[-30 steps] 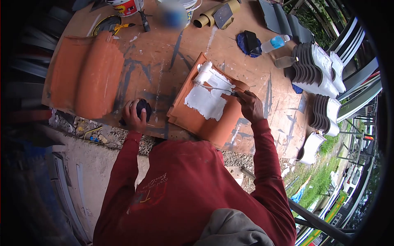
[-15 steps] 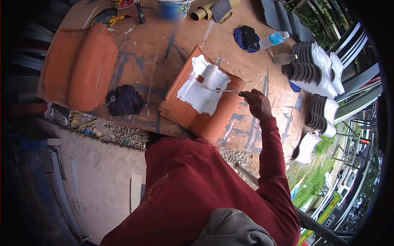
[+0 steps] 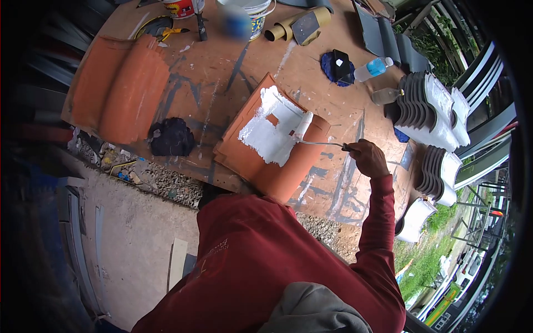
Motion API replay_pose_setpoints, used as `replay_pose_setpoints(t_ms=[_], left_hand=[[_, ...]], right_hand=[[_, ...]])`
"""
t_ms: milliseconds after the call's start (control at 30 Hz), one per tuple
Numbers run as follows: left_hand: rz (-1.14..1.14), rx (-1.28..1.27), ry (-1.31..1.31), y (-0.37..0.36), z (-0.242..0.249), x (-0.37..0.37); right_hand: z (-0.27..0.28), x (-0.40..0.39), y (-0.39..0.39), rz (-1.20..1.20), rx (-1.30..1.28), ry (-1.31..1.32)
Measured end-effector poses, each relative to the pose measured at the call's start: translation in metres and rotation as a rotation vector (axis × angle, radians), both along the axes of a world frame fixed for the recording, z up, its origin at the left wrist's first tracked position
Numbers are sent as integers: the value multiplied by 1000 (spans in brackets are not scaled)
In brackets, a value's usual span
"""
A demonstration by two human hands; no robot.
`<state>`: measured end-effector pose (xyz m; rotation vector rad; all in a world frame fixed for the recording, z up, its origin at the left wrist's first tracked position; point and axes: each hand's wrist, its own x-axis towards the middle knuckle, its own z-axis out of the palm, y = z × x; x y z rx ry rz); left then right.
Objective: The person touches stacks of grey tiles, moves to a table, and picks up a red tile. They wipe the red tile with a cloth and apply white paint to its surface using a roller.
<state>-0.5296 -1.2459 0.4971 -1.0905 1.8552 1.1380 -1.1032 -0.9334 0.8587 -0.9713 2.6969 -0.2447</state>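
My right hand is closed around the handle of a small paint roller, to the right of an orange roof tile. The roller's white sleeve rests on the tile's raised curve, at the right edge of a patch of white paint. Two small orange spots show through the paint. The tile lies tilted on a brown board table. My left hand is not in view. A dark crumpled cloth lies left of the tile.
Several orange tiles lie at the left. Paint buckets and a brush stand at the back. A phone on a blue cloth, bottles and stacked white-topped tiles are at the right.
My right hand has moved right and toward me, drawing the roller from the middle of the tile to its raised right side. The camera view has shifted slightly.
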Motion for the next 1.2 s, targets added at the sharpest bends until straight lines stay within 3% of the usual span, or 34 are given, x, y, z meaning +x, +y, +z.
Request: replay_pose_setpoints(t_ms=[233, 400, 600, 700, 733, 767, 833, 900, 1067, 1200], left_hand=[[-44, -16, -3, -9, 5, -4], [-70, -17, 13, -15, 6, -6], [-82, -39, 44, -24, 7, 2], [-58, -180, 130, -37, 10, 12], [134, -353, 361, -46, 14, 12], [155, -560, 437, -60, 13, 5], [172, -783, 735, -94, 43, -38], [198, -780, 862, -126, 83, -98], [-98, -918, 1242, -177, 152, -243], [-124, -921, 1283, -206, 134, -305]], right_hand=[[-53, -8, -70, 63, -196, 27], [-51, -8, -84, 79, -260, 56], [-7, -6, -2, 29, 49, 54], [22, 16, 8, -26, -16, 57], [23, 20, 4, -29, -15, 52], [22, 29, -3, -34, -29, 111], [7, 43, -19, -58, -84, 158], [-32, 44, -42, -44, -105, 116], [-96, 30, -96, -13, -382, 115], [-99, 28, -83, -49, -317, 94]])
